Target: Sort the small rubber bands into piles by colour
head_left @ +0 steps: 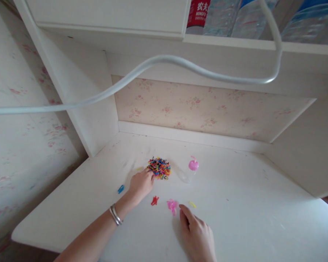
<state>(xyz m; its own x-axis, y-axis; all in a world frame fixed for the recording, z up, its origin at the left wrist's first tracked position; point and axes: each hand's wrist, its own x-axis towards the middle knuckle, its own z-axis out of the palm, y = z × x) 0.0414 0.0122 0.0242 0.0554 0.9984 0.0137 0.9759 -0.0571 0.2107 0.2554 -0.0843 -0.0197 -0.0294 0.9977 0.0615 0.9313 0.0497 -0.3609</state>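
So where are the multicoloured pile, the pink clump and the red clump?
Multicoloured pile (160,168), head view: middle of its visible top.
Pink clump (172,205), head view: its upper middle.
Red clump (154,200), head view: its centre.

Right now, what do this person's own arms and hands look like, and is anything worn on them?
The left hand is ungloved, with silver-coloured bangles, seemingly two, at its wrist; no sleeve shows on the left forearm. The right hand is ungloved too, with no jewellery visible.

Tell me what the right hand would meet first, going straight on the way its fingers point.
The pink bands, most likely: they lie just ahead of the right hand, though any gap is hard to judge.
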